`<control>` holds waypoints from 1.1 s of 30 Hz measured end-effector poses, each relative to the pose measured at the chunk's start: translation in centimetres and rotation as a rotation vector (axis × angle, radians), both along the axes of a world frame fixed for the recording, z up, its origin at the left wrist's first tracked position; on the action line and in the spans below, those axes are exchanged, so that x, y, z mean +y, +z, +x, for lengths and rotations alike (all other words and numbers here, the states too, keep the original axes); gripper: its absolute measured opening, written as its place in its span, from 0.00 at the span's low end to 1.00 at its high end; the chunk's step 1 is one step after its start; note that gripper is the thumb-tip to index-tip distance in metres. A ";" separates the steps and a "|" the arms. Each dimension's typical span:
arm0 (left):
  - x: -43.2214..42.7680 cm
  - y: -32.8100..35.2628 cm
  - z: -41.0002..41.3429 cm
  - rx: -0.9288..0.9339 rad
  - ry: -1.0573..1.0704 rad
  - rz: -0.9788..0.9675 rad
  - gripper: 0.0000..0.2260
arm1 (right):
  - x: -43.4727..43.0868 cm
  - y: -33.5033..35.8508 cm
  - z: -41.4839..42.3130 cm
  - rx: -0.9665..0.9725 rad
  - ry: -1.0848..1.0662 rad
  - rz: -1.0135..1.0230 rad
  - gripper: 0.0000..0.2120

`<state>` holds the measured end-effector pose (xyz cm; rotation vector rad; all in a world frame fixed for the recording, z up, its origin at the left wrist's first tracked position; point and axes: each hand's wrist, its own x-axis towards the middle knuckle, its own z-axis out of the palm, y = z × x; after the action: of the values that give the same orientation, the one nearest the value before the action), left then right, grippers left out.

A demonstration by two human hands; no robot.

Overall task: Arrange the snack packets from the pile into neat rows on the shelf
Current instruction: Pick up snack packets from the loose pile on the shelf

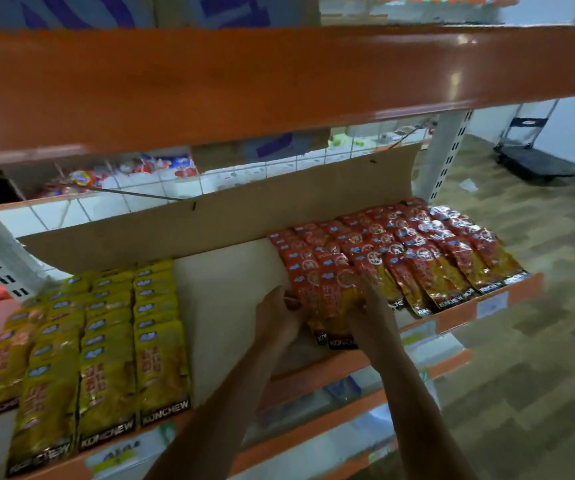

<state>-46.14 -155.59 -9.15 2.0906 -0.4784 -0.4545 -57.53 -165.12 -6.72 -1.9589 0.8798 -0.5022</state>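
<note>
The shelf (223,299) ends are filled, its middle is bare; the left hand (281,317) grips and the right hand (371,306) presses flat the inner red packets (327,306).

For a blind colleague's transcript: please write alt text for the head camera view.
Two hands work on overlapping rows of red snack packets on a shop shelf: the left hand at the front packets' left edge, the right hand resting on top. Neat rows of yellow packets lie further left.

Left hand (281,315) curled round left edge of the red packets (324,296); right hand (371,308) flat on top of them, pressing down.
</note>
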 end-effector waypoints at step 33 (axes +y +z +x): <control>-0.4 0.2 -0.5 -0.220 0.143 0.097 0.12 | -3.7 0.3 -0.1 0.205 0.387 -0.212 0.27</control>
<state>-46.66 -155.99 -8.94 2.2636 -0.4368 -0.1676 -57.65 -168.86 -6.47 -2.3374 0.5627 -0.1743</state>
